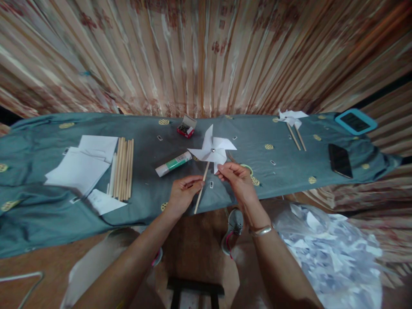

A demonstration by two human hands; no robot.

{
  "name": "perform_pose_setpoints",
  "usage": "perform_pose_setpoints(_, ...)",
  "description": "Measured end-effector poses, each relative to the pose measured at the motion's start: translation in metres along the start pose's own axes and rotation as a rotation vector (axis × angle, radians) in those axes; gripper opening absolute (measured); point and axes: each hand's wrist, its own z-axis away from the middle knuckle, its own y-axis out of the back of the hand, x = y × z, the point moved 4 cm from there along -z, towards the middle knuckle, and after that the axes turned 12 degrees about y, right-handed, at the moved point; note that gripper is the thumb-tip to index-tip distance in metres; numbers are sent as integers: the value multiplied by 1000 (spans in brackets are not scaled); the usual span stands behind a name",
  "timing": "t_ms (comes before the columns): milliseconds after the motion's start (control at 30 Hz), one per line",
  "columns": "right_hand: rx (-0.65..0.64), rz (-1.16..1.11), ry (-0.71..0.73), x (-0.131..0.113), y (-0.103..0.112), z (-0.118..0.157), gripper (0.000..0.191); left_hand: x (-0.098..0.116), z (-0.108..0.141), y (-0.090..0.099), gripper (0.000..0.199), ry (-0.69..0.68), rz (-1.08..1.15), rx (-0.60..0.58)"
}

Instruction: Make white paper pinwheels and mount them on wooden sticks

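A white paper pinwheel (219,144) is fixed to a thin wooden stick (200,196) by a small pin at its centre. My left hand (184,194) pinches the stick below the blades. With thumb and fingertips, my right hand (237,179) grips the lower blade of the pinwheel. Left of the pinwheel lies a green and white glue stick (174,163). Behind it stands an open small red box (186,127) with pins inside.
White paper sheets (77,169) and a row of wooden sticks (124,169) lie on the left. Finished pinwheels (292,116), a dark phone (340,160) and a blue-framed device (355,121) are at right. A clear bag of white paper pieces (331,253) stands below the table's right side.
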Motion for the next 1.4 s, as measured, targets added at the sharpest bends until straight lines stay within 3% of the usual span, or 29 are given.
perform_pose_setpoints(167, -140, 19, -6, -3, -9, 4, 30, 2, 0, 1, 26, -25, -41, -6)
perform_pose_setpoints(300, -143, 55, 25, -11, 2, 5, 33, 0, -1, 2, 28, -29, -46, -5)
perform_pose_setpoints(600, 222, -10, 130, -20, 44, -9, 25, 0, 0, 2, 36, -2, -73, -14)
perform_pose_setpoints(900, 100, -145, -49, -7, 29, -13, 32, -2, 4, -6, 32, 50, -94, -129)
perform_pose_setpoints(1400, 89, -305, -118, -9, 23, -9, 31, -3, 2, -7, 34, 60, -63, -78)
